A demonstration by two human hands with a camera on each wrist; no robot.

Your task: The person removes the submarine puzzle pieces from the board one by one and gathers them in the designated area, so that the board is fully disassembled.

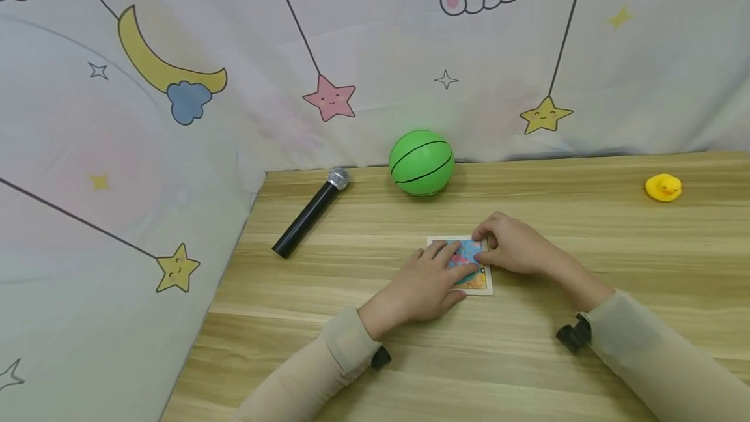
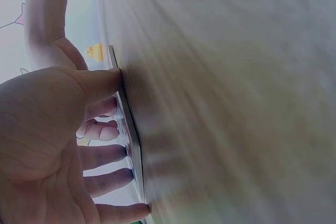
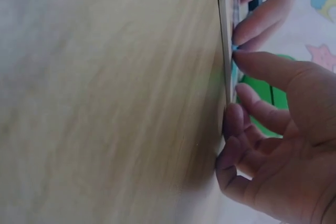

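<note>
Head view, small square colourful picture puzzle board [image 1: 480,282] flat on wooden surface [image 1: 586,226], left hand [image 1: 424,285] fingers straight pressing its left part, right hand [image 1: 515,246] fingertips curled, grip pinching its far right edge.

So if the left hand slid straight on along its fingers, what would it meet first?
Probably the right hand, just beyond the left hand's fingertips, over the puzzle board. Depth is unclear.

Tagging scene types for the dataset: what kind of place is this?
Probably a child's play corner or a staged tabletop set. A wooden table sits against a cartoon curtain of moons and stars, with toys on it: a green ball, a rubber duck, a toy microphone and a small puzzle under both hands.
</note>
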